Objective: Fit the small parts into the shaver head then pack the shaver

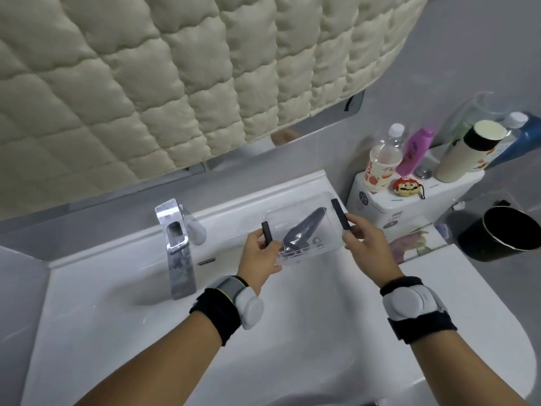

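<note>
A dark grey shaver (303,230) is seen lying inside a clear plastic case (301,227), which is held up over the back of a white sink (292,332), with the shaver's narrow end pointing away and to the right. The case is gripped at its left end by the left hand (259,254), whose fingers are curled round the edge beside a short black clip (267,232). Its right end is pinched by the right hand (364,240), thumb and fingers closed on the edge just below a longer black clip (340,214). White-and-black wrist bands are worn on both forearms. A chrome tap (177,247) stands left of the case. To the right, bottles (383,159) and a small red-capped figure (405,186) are set on a toilet tank (409,200), and a black bin (510,232) stands beyond.
</note>
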`<state>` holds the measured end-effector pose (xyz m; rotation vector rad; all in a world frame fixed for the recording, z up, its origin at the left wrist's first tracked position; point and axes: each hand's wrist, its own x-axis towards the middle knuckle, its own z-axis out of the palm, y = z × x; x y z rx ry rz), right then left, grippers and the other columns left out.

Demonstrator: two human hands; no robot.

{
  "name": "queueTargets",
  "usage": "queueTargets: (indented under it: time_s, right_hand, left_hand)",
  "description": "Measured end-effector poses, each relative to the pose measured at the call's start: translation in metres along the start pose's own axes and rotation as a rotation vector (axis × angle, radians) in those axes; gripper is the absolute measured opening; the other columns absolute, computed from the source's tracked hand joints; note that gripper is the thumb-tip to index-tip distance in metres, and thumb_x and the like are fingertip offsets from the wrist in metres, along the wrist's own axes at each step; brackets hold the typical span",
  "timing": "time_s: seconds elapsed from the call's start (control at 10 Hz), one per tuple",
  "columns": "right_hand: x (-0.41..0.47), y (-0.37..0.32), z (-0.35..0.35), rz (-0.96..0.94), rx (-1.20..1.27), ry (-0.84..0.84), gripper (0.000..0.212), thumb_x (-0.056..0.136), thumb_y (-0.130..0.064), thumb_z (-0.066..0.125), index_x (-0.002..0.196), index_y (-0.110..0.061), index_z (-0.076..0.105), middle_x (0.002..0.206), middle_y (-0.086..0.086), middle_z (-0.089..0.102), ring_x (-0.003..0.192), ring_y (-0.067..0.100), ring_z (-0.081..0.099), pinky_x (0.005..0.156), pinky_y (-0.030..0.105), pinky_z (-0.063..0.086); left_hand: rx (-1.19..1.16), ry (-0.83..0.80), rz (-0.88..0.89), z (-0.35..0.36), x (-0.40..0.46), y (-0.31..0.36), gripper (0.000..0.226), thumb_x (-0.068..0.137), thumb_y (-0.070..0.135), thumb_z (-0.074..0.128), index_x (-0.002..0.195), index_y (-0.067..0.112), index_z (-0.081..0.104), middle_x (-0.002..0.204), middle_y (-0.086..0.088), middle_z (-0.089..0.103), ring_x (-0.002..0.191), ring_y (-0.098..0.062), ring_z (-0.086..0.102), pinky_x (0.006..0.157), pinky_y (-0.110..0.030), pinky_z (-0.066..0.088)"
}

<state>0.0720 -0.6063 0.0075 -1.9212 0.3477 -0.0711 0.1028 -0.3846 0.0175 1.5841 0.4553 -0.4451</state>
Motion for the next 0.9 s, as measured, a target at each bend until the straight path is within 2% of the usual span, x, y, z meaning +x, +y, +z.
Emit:
queueTargets:
  time_s: [0.1,0.2,0.3,0.4,0.5,0.6,0.7,0.8,0.9]
  right_hand:
    - [0.03,-0.003,-0.002,0.034,0.012,-0.02,0.035,0.095,-0.005,0.054,0.124,-0.022,0.063,0.097,0.01,0.071,0.091,0.026,0.065,0.091,0.047,0.056]
    - [0.059,-0.005,-0.005,0.058,0.031,-0.04,0.036,0.096,-0.003,0.052,0.128,-0.015,0.063,0.105,0.016,0.071,0.1,0.032,0.066,0.094,0.05,0.054]
    - [0.083,-0.005,-0.004,0.084,0.029,-0.027,0.032,0.094,-0.001,0.051,0.122,-0.012,0.065,0.101,0.022,0.069,0.09,0.029,0.065,0.093,0.053,0.053]
    - [0.099,-0.006,-0.003,0.116,0.008,-0.024,0.03,0.093,-0.002,0.051,0.119,-0.008,0.065,0.1,0.024,0.068,0.092,0.036,0.064,0.092,0.054,0.053]
    - [0.11,-0.006,-0.002,0.134,-0.011,-0.026,0.031,0.092,-0.004,0.052,0.12,-0.01,0.064,0.098,0.016,0.07,0.094,0.034,0.066,0.091,0.048,0.054]
    - [0.116,-0.005,-0.004,0.168,-0.015,-0.021,0.032,0.093,-0.007,0.053,0.123,-0.01,0.062,0.102,0.011,0.072,0.097,0.031,0.067,0.092,0.044,0.053]
    - [0.116,-0.002,-0.005,0.195,0.015,-0.023,0.033,0.094,-0.009,0.053,0.126,-0.011,0.06,0.108,0.009,0.072,0.102,0.027,0.067,0.095,0.044,0.052]
    - [0.112,-0.005,-0.008,0.224,0.013,-0.038,0.041,0.096,-0.015,0.053,0.137,-0.012,0.051,0.124,0.006,0.067,0.112,0.023,0.064,0.103,0.043,0.048]
    - [0.105,-0.004,-0.003,0.188,-0.092,0.019,0.051,0.097,-0.02,0.053,0.145,-0.01,0.043,0.133,0.002,0.057,0.125,0.025,0.054,0.105,0.034,0.041]
  left_hand:
    - [0.007,0.011,0.003,0.011,0.021,0.018,0.044,0.091,0.016,0.058,0.133,0.02,0.044,0.103,-0.003,0.06,0.089,-0.019,0.06,0.082,-0.042,0.058]
    - [0.025,0.02,-0.003,0.02,0.043,0.034,0.046,0.092,0.018,0.057,0.135,0.02,0.043,0.103,-0.001,0.06,0.092,-0.02,0.06,0.082,-0.042,0.058]
    - [0.037,0.003,-0.017,0.028,0.061,0.044,0.049,0.091,0.02,0.058,0.137,0.021,0.041,0.1,0.002,0.059,0.088,-0.016,0.058,0.076,-0.037,0.058]
    - [0.039,-0.005,-0.055,0.033,0.074,0.05,0.052,0.09,0.02,0.059,0.139,0.022,0.04,0.11,-0.003,0.059,0.097,-0.021,0.058,0.077,-0.04,0.058]
    - [0.046,-0.006,-0.08,0.036,0.085,0.054,0.053,0.09,0.021,0.06,0.138,0.024,0.039,0.117,-0.005,0.057,0.104,-0.023,0.057,0.08,-0.04,0.058]
    - [0.061,-0.01,-0.084,0.039,0.091,0.055,0.049,0.09,0.022,0.06,0.135,0.025,0.04,0.109,-0.002,0.057,0.098,-0.021,0.057,0.076,-0.037,0.057]
    - [0.077,-0.017,-0.079,0.039,0.092,0.055,0.049,0.091,0.022,0.058,0.137,0.024,0.039,0.111,-0.003,0.058,0.102,-0.024,0.059,0.079,-0.037,0.057]
    - [0.103,-0.025,-0.1,0.038,0.089,0.057,0.057,0.092,0.024,0.057,0.143,0.023,0.032,0.119,-0.009,0.058,0.113,-0.029,0.058,0.09,-0.042,0.053]
    - [0.17,-0.017,-0.055,0.03,0.089,0.058,0.067,0.091,0.025,0.057,0.148,0.023,0.022,0.11,-0.007,0.061,0.105,-0.025,0.059,0.094,-0.041,0.049]
